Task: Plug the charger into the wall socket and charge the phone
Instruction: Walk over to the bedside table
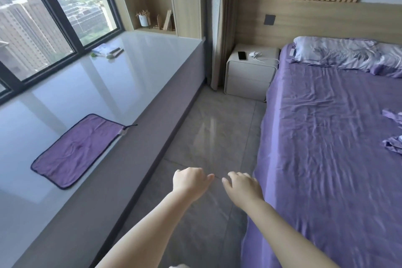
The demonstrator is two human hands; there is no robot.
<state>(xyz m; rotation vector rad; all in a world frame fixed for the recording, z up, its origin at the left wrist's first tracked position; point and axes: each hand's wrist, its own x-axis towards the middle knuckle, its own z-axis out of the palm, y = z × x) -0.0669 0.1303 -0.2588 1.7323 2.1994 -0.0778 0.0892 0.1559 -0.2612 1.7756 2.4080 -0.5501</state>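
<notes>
**Phone and charger lie on the nightstand, both hands empty in the aisle**

The phone (241, 55), a dark slab lying flat, sits on the top of the white nightstand (248, 80) in the upper middle of the frame. Just beside it, to the right, lies the white charger (253, 53), and its white cable (266, 60) trails across the top toward the right edge nearest the bed. Whether the cable touches the phone is too small to tell. Above and to the right of the nightstand, a dark grey wall socket (269, 19) is set in the wooden headboard panel.

Both hands hang in the lower middle of the frame, over the grey tiled floor (208, 128) and well apart from the nightstand. The left hand (191, 183) has its fingers curled loosely inward and holds nothing. The right hand (243, 184) is palm down with fingers slightly bent, also holding nothing. Their fingertips are near each other but not touching.

The bed (326, 137) with a wrinkled purple sheet fills the right side, with a patterned pillow (335, 52) at its upper end. On the left runs a glossy window ledge (108, 85), with a purple cloth (76, 150) lying flat on it in the left middle of the frame. A wooden shelf unit (152, 0) stands at the upper centre.
</notes>
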